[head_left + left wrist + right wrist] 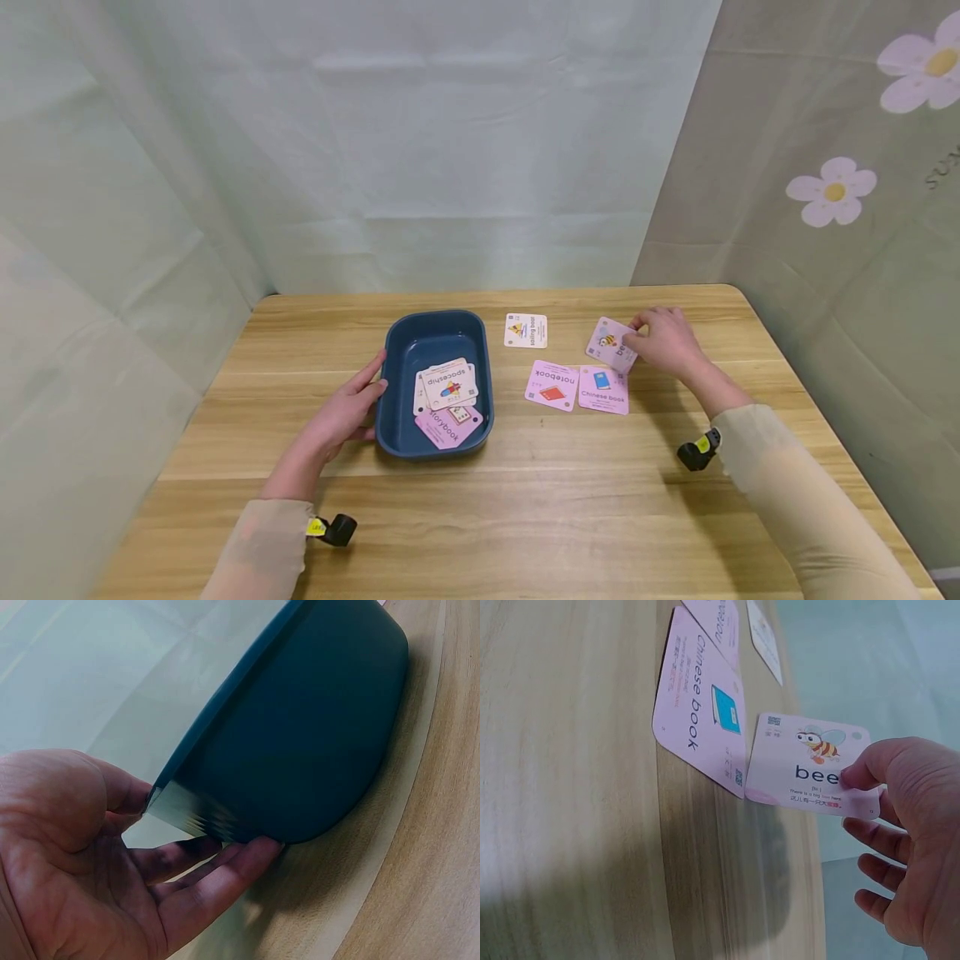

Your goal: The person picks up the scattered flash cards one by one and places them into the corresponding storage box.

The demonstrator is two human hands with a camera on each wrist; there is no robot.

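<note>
My right hand (667,340) pinches the pink bee card (806,761), thumb on its printed face and the other fingers behind. In the right wrist view this card is tilted up off the table, its lower corner close to the Chinese book card (705,705). My left hand (341,412) holds the left side of a dark blue plastic bin (435,320); in the left wrist view the thumb is at the rim and other fingertips are low on the outer wall. Inside the bin lie a spaceship card (450,385), a storybook card (448,427) and a mostly covered white card.
Between bin and right hand, a pink notebook card (552,385) lies on the wooden table (555,517) beside the Chinese book card. A white sailing boat card (526,331) lies farther back. Pale cloth (450,167) hangs behind the table and along its sides.
</note>
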